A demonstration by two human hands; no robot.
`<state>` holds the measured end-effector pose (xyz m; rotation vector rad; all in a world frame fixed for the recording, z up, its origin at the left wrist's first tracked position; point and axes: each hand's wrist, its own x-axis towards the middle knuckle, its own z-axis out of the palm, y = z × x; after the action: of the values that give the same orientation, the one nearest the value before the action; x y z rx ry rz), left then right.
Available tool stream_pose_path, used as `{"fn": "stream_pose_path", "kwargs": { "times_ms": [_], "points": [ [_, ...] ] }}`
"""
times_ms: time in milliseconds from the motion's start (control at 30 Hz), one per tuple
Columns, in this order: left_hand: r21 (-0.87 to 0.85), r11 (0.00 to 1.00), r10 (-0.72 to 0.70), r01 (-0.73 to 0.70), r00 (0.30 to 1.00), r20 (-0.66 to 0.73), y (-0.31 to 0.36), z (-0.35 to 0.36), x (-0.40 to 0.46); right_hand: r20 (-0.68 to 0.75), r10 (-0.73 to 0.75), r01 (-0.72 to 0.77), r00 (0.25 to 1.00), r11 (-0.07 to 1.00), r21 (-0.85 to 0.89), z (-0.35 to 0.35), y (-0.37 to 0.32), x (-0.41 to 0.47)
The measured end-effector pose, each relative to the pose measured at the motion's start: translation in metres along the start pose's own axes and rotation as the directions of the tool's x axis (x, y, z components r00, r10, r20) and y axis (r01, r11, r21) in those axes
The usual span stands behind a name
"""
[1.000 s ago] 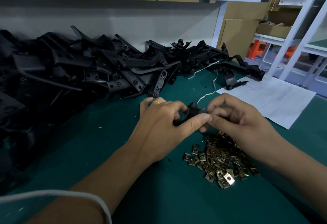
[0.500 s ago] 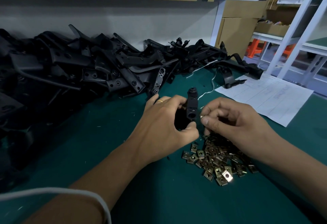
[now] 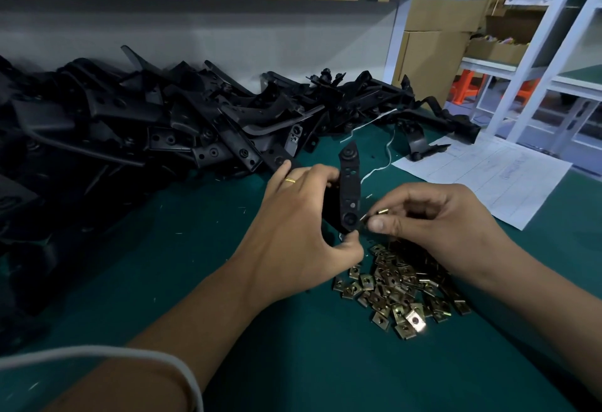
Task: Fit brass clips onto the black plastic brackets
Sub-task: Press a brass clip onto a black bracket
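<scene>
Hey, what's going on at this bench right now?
A person is fitting brass clips to black plastic brackets. The left hand holds one black bracket upright above the green mat. The right hand pinches a brass clip right beside the bracket's lower end; it is not on yet. Loose clips lie under the hands, more brackets heaped behind.

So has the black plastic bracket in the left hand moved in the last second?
Yes. The black plastic bracket has swung upright, its tip now pointing toward the bracket pile.
</scene>
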<state>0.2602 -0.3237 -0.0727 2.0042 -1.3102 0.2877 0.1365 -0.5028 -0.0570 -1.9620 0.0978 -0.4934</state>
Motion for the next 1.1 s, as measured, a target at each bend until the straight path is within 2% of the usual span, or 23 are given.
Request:
{"fn": "stream_pose_path", "kwargs": {
  "times_ms": [100,267,567,933,1100],
  "points": [
    [0.043,0.999,0.004,-0.004,1.0,-0.005,-0.002,0.002,0.0,-0.056,0.017,-0.011,0.998,0.994,0.111,-0.001,0.0,0.0],
    [0.093,0.995,0.03,-0.03,1.0,0.009,-0.002,0.003,0.001,-0.128,0.036,-0.02,0.991,0.991,0.131,0.0,0.0,0.001],
    [0.16,0.985,0.057,-0.056,0.998,0.001,0.001,0.003,0.001,-0.124,0.158,-0.082,0.98,0.878,0.472,0.003,-0.003,0.003],
    [0.162,0.979,0.114,-0.124,0.991,0.071,0.004,0.002,0.001,-0.198,0.178,-0.083,0.964,0.908,0.411,0.006,-0.012,-0.001],
    [0.17,0.974,0.143,-0.15,0.988,0.053,0.004,0.003,0.002,-0.222,0.186,-0.089,0.957,0.919,0.384,0.008,-0.013,-0.002]
  ]
}}
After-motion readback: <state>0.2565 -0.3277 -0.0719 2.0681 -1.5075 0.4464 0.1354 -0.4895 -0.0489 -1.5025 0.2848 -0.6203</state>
